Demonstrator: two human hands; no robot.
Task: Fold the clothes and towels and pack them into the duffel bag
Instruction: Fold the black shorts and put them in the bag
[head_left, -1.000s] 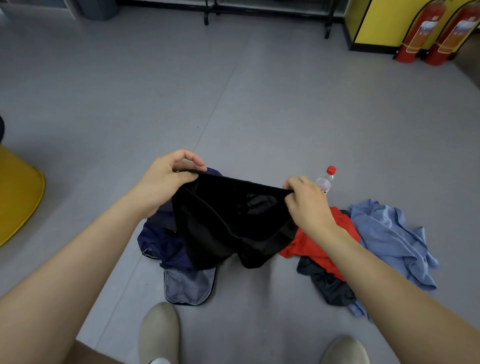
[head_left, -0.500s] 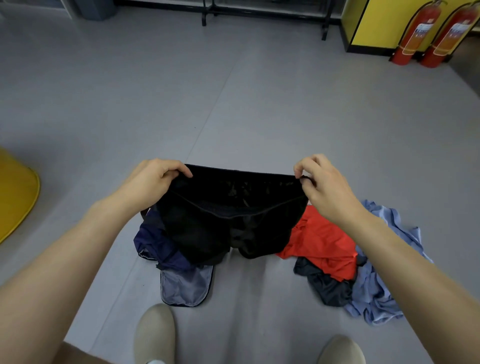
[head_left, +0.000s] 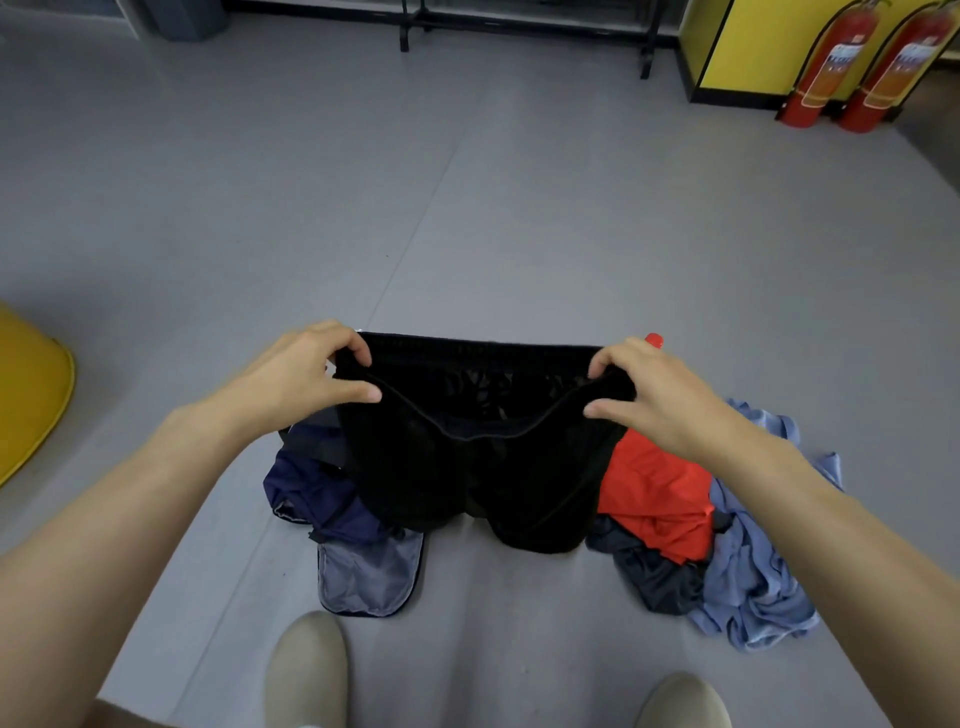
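While left hand (head_left: 298, 382) and right hand (head_left: 662, 397) pinch black shorts (head_left: 457, 473), duffel bag (head_left: 314, 491) sits half-hidden.

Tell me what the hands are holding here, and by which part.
The black shorts, by the waistband: the left hand pinches one end, the right hand the other, holding them spread open.
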